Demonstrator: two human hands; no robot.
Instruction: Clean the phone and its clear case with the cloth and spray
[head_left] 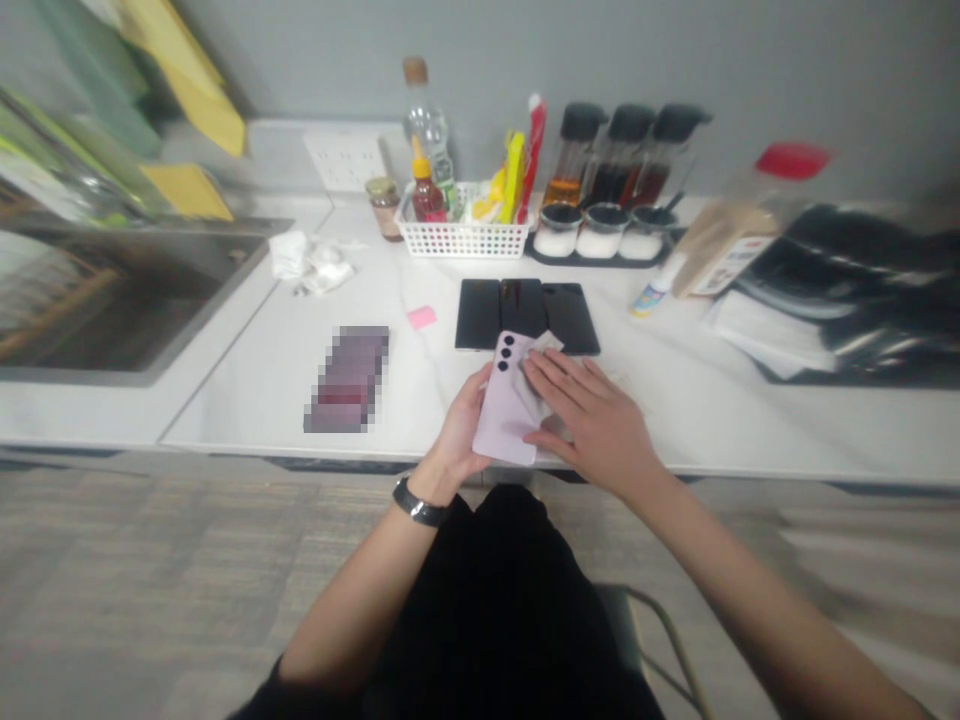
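A lilac smartphone [501, 415] rests in my left hand [459, 425], its back with three camera lenses turned up. My left fingers wrap round its left edge, just over the counter's front edge. My right hand [600, 420] presses a white tissue [527, 385] against the phone's back, its fingers stretched close together over the tissue and the thumb near the phone's lower right. Just beyond the held phone, several dark phones [480, 312] lie side by side. To the left, a pixelated purplish object [349, 380] lies on the counter; its details are hidden.
Crumpled tissues [311, 262] and a pink slip [422, 317] lie on the white counter [247, 400]. A sink [161, 375] is at left. A white basket [465, 240], seasoning jars [602, 232], a small white bottle [651, 297] and a red-capped container [731, 240] stand behind.
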